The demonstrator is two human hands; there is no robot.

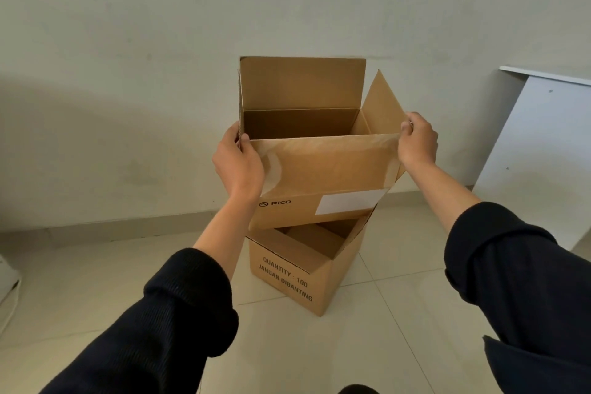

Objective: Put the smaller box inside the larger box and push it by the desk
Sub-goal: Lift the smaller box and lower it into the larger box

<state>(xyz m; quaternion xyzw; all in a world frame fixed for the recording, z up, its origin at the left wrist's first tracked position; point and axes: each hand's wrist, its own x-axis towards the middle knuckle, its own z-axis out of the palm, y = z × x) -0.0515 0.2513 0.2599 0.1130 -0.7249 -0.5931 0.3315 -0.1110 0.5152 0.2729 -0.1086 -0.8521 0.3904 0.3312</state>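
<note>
I hold an open brown cardboard box marked PICO (319, 169) in the air, its flaps up and its inside empty. My left hand (238, 163) grips its left top corner and my right hand (417, 141) grips its right top corner. Directly below it a second open cardboard box, printed QUANTITY 100 (294, 278), stands on the tiled floor. The held box hangs just above that box's opening and hides most of it. Which of the two boxes is larger is hard to tell from here.
A plain wall rises close behind the boxes. The white side panel of a desk (537, 150) stands at the right, against the wall. A white object (6, 285) lies at the far left edge. Beige tiles (399, 329) cover the floor around the boxes.
</note>
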